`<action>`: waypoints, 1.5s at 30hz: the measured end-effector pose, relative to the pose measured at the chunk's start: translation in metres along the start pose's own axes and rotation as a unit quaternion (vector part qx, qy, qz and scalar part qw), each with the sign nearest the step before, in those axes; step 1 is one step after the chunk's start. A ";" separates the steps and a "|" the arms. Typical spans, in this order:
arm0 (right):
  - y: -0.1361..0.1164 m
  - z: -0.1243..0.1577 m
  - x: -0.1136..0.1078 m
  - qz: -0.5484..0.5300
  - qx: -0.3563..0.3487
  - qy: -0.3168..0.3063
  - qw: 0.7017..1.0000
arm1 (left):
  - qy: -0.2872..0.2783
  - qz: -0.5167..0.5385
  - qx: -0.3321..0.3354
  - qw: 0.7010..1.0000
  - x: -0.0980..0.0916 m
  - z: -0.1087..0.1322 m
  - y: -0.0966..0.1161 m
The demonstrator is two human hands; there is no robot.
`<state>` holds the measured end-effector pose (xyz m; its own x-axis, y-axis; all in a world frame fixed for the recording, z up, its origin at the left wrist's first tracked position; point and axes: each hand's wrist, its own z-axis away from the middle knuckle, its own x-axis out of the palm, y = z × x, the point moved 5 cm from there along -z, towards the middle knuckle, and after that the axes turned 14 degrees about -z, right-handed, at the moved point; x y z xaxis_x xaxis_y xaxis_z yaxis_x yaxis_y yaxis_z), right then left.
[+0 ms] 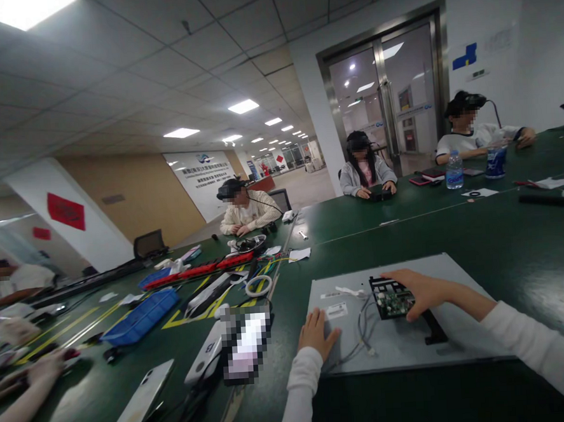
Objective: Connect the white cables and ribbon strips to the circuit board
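Under the flat, unclenched right hand (421, 291) a circuit board (389, 301) is touched; the left hand (317, 333) is laid open on the panel (415, 350), 1 blue tray (140, 317) leftward.

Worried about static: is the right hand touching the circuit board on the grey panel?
Touching. The head view shows the right hand lying flat over the circuit board, covering its right edge.

From where I stand, the person wears a white long-sleeved top in a soft, plain fabric. The left sleeve (300, 388) runs right down to the wrist, creased at the cuff. The right sleeve (539, 348) ends higher and leaves some forearm showing. The left hand (317, 333) and right hand (423, 289) are bare.
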<state>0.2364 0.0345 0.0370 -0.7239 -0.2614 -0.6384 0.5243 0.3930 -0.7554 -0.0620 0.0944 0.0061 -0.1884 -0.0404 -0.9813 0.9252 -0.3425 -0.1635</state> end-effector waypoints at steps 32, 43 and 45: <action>0.041 -0.037 0.022 -0.014 0.044 0.002 0.999 | 0.121 0.046 0.113 0.985 -0.030 -0.064 0.040; 0.040 -0.036 0.021 -0.014 0.051 0.002 0.999 | 0.155 -0.007 0.000 0.988 -0.021 -0.071 0.011; 0.037 -0.035 0.020 -0.013 0.056 0.002 0.998 | 0.154 0.018 0.001 0.988 -0.017 -0.073 0.008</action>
<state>0.2259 0.0744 0.0011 -0.7402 -0.2667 -0.6173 0.5512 0.2850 -0.7841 -0.0271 0.1606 0.0143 -0.0468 0.2343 -0.9710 0.9285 -0.3483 -0.1288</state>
